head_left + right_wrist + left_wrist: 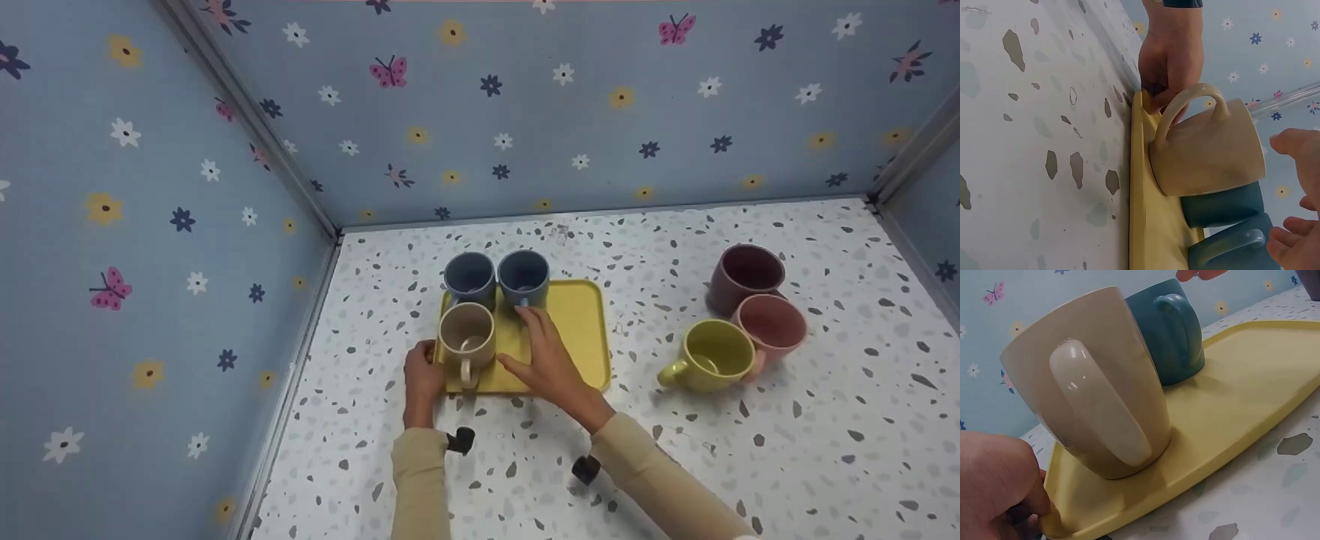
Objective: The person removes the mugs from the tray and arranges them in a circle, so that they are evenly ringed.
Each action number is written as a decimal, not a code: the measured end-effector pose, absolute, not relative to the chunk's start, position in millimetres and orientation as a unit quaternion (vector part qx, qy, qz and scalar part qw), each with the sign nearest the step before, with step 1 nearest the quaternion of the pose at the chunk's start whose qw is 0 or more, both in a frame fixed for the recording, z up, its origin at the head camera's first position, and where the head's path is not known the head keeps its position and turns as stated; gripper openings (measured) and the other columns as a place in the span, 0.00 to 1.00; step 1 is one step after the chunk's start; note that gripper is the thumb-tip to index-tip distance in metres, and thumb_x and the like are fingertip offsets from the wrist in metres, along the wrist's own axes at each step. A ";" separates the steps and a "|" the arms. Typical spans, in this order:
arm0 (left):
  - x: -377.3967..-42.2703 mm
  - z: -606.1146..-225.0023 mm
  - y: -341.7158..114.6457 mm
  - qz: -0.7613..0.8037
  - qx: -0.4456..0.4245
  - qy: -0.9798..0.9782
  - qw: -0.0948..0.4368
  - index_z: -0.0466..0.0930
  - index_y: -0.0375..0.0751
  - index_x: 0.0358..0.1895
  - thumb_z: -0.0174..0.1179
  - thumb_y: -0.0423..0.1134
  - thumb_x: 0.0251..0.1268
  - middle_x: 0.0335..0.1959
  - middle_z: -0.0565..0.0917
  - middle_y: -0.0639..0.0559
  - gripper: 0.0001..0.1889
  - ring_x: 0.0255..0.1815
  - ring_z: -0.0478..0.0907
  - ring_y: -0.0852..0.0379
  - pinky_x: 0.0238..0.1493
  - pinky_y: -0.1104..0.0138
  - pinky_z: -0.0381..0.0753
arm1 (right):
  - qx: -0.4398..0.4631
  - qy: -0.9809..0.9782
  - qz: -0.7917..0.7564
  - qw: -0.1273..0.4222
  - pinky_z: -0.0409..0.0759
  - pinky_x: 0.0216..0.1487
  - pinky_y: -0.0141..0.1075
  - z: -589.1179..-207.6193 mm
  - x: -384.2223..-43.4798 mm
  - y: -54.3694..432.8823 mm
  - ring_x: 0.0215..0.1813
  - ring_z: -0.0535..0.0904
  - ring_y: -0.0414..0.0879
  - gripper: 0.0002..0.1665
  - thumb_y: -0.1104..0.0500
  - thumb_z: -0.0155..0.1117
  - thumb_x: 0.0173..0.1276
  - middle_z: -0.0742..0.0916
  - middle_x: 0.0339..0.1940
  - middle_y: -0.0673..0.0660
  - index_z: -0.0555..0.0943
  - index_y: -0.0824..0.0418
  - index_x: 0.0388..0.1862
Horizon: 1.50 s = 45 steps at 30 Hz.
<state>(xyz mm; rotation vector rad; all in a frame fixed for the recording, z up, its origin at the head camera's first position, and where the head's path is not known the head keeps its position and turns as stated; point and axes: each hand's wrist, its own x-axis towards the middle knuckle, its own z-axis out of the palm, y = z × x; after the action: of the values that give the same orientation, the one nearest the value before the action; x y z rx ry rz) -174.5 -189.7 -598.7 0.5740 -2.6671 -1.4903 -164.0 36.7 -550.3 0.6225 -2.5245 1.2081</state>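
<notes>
On a yellow tray stand a beige mug at the front left and two blue mugs at the back, a left one and a right one. My left hand grips the tray's left edge beside the beige mug; in the left wrist view its fingers curl at the rim. Over the tray, my right hand has its fingers spread and nothing held. Its fingertips are by the right blue mug's handle; whether they touch it I cannot tell.
Right of the tray, a dark maroon mug, a pink mug and a yellow-green mug stand close together on the speckled white table. Flower-patterned panels border the table at the back and sides.
</notes>
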 end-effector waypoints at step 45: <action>-174.1 -596.6 -188.8 -0.474 0.182 -0.861 0.027 0.76 0.32 0.55 0.51 0.27 0.59 0.48 0.80 0.37 0.19 0.51 0.76 0.45 0.56 0.55 0.73 | 0.210 -0.882 0.421 0.018 0.60 0.72 0.47 -542.5 -180.0 -8.2 0.75 0.57 0.56 0.58 0.44 0.71 0.56 0.61 0.74 0.66 0.51 0.64 0.76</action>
<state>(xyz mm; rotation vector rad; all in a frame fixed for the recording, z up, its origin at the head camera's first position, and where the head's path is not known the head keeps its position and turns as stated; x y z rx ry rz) -174.1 -188.8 -596.6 0.5636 -2.6603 -1.4626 -180.0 -8.2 -542.5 0.6538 -2.7405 1.3068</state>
